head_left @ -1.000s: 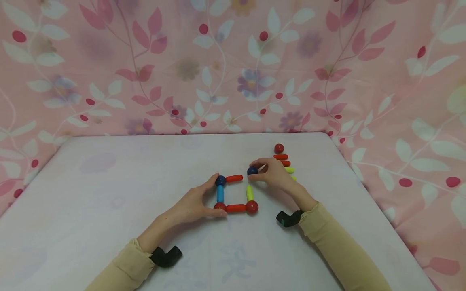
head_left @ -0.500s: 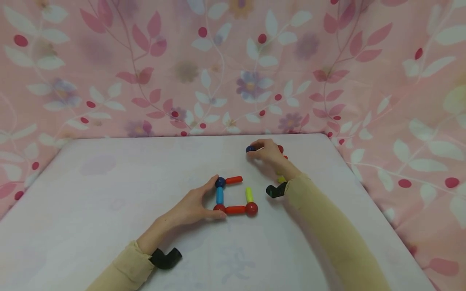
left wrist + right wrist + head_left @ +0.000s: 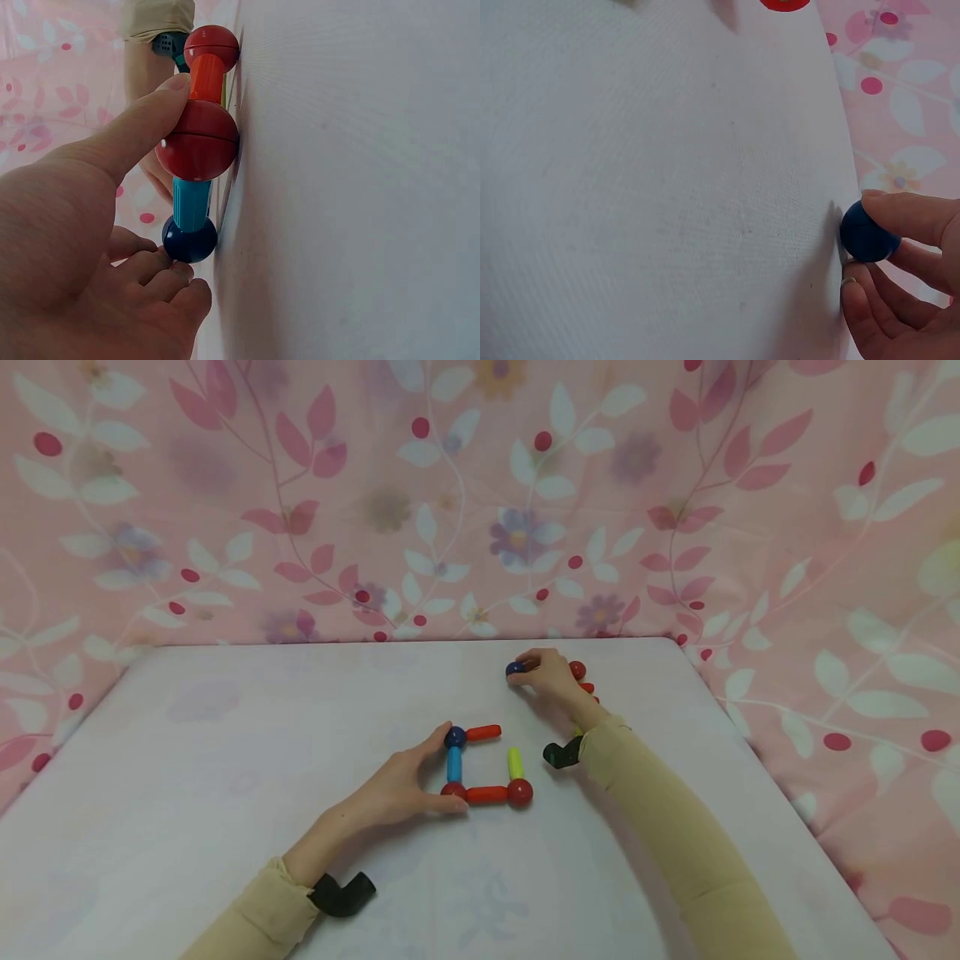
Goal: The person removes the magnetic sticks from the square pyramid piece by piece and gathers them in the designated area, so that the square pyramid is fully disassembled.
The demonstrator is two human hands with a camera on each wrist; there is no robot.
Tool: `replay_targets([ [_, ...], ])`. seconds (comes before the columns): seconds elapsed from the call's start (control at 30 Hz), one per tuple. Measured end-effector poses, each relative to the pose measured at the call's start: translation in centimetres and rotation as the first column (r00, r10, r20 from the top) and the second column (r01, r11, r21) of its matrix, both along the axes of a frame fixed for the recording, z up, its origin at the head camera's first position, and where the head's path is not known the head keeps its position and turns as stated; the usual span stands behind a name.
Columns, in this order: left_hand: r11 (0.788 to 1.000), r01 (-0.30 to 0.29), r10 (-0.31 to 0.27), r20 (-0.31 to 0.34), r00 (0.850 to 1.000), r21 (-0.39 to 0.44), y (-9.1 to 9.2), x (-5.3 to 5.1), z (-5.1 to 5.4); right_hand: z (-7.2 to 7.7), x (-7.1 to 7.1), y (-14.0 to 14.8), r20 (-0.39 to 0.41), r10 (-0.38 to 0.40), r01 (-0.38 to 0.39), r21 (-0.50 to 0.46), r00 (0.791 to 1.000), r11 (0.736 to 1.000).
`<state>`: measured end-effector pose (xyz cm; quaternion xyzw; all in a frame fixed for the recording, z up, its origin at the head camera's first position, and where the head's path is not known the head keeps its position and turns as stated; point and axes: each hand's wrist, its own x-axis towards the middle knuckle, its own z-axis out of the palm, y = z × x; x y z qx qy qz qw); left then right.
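Near the table's middle lies an open frame of rods and balls: a blue ball (image 3: pixel 455 737) with a red rod (image 3: pixel 483 733), a blue rod (image 3: pixel 454 766), a lower left red ball (image 3: pixel 198 141), a lower red rod (image 3: pixel 487 794), and a right red ball (image 3: pixel 520 792) bearing a yellow-green rod (image 3: pixel 515 763). My left hand (image 3: pixel 393 785) grips its left side, thumb on the lower left ball, fingers at the blue ball. Toward the back edge my right hand (image 3: pixel 551 678) pinches another blue ball (image 3: pixel 868 232) between thumb and fingers, at the tabletop.
Beyond my right hand sit a loose red ball (image 3: pixel 577 670) and a red rod (image 3: pixel 587 687); other rods are partly hidden by the wrist. A floral cloth (image 3: pixel 450 527) hangs behind the white table (image 3: pixel 225 735). Black curved pieces are at both wrists.
My right hand has carried the blue ball away from the frame toward the back edge, and has barely moved over the last half second. My left hand keeps its grip on the frame.
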<state>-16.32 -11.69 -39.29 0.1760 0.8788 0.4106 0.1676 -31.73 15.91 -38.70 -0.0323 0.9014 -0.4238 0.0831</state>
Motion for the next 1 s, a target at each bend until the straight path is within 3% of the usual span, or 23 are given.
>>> replay_targets([
  [0.2, 1.000, -0.007, 0.007, 0.010, 1.000, -0.009, 0.1, 0.0, -0.1, -0.2, 0.1, 0.0, -0.027, -0.001, 0.002, 0.041, 1.000, 0.999],
  [0.37, 1.000, -0.006, 0.006, 0.011, 1.000, 0.001, 0.1, 0.1, -0.1, 0.4, 1.2, 0.1, -0.083, -0.025, 0.030, 0.059, 0.996, 0.998],
  [0.47, 1.000, -0.005, 0.005, 0.012, 1.000, -0.002, 0.1, 0.2, -0.1, 1.5, 2.8, 0.3, -0.154, -0.033, 0.043, 0.063, 0.987, 0.997],
  [0.57, 1.000, -0.009, 0.009, 0.012, 1.000, -0.008, 0.1, 0.1, 0.1, 2.6, 5.1, 0.4, -0.190, 0.008, 0.005, 0.069, 0.982, 0.998],
  [0.8, 1.000, -0.008, 0.009, 0.018, 1.000, -0.016, 0.3, 0.2, 0.3, 3.2, 10.2, 1.4, -0.088, 0.134, -0.131, 0.043, 0.987, 0.990],
  [1.0, 1.000, -0.010, 0.010, 0.016, 1.000, -0.013, 0.2, 0.1, 0.2, 2.0, 12.1, 2.2, -0.026, 0.217, -0.217, 0.007, 0.976, 0.976],
])
